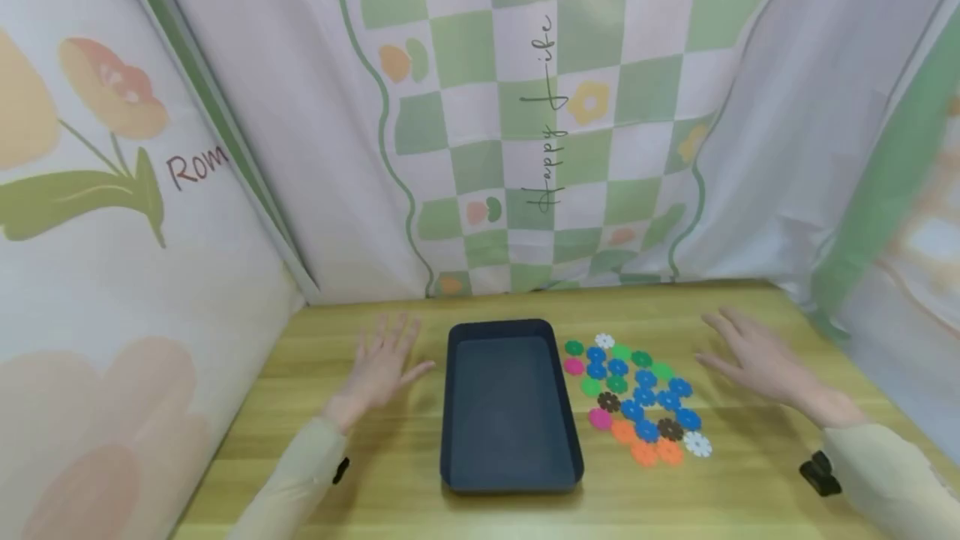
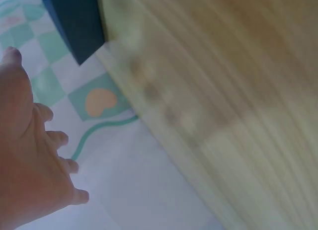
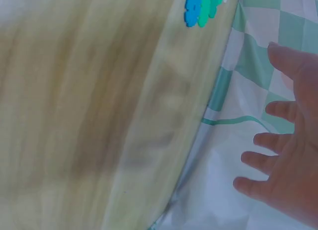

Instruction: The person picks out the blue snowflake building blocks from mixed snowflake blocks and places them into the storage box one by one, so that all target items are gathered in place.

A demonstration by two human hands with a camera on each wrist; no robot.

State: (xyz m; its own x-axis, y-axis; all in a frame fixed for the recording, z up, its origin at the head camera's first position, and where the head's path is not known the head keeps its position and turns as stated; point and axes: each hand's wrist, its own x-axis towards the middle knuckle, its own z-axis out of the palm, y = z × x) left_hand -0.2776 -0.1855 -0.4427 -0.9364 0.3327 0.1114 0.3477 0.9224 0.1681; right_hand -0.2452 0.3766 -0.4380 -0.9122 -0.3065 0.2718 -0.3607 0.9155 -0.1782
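In the head view a dark rectangular tray (image 1: 510, 415) lies on the wooden table between my hands, with nothing in it. To its right, flat flower-shaped plastic discs (image 1: 645, 396) are spread in a loose group, in blue, green, orange, pink, brown and white. My left hand (image 1: 381, 369) hovers left of the tray with fingers spread, holding nothing. On the other side, my right hand (image 1: 765, 361) hovers right of the discs, fingers extended and apart from them. The right wrist view shows a few blue and green discs (image 3: 203, 6) at its top edge.
A white and green checked curtain (image 1: 555, 123) hangs behind the table's back edge. Printed flower cloth (image 1: 97, 290) closes off the left side, and another cloth (image 1: 885, 207) the right. Bare wood of the table (image 1: 390, 473) shows left of the tray.
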